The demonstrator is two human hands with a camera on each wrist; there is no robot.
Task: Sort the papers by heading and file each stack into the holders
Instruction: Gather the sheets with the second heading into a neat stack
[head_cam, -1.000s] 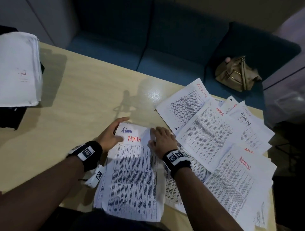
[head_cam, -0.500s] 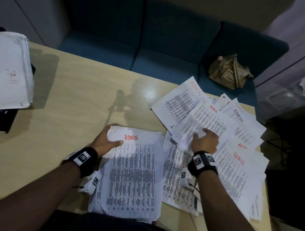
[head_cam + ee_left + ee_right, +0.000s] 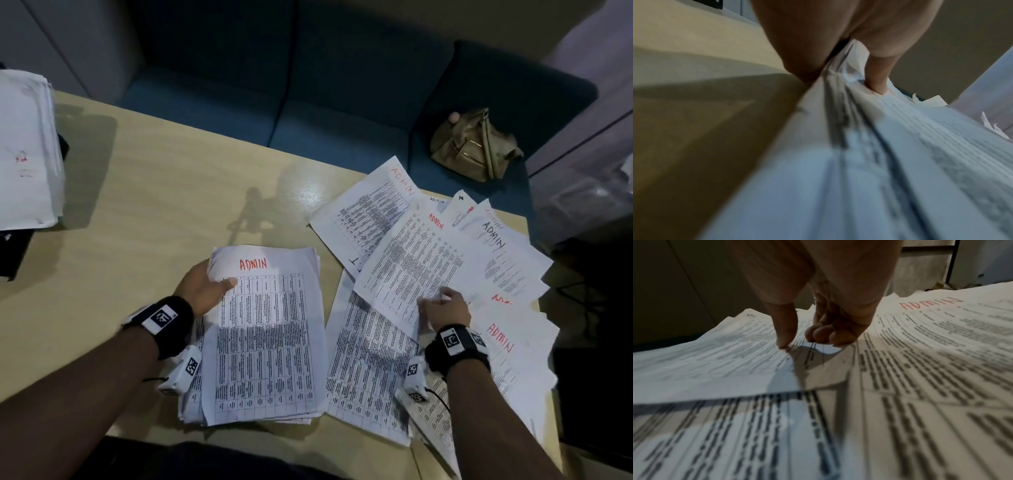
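The left hand (image 3: pixel 202 291) grips the upper left corner of a squared stack of papers (image 3: pixel 267 342), thumb lying across the top sheet and the fingers hidden beneath the edge; the left wrist view shows that thumb (image 3: pixel 877 78) pressing the sheets down against the palm. The top sheet of this stack bears "ADMIN" in red handwriting above a dense printed table. The stack lies on the near middle of the pale wooden table (image 3: pixel 154 212), just in front of the person.

The right hand (image 3: pixel 443 311) rests on the loose spread of papers (image 3: pixel 428 260) to the right of the stack. In the right wrist view its thumb (image 3: pixel 785 331) touches a sheet's edge while the curled fingertips (image 3: pixel 826 335) press down close beside it, so the hand appears to be pinching a fold of one sheet, though the hold is slight.

The fanned sheets overlap one another and reach the table's right edge. Several carry "ADMIN" in red, one has "ADMIN" in black marker, and one shows a black "T" at its near corner.

Another white paper pile (image 3: pixel 27 150) sits at the table's far left edge, its red marks unreadable. Beyond the table stands a blue sofa (image 3: pixel 308 85) with a tan bag (image 3: pixel 474 147) on its seat.
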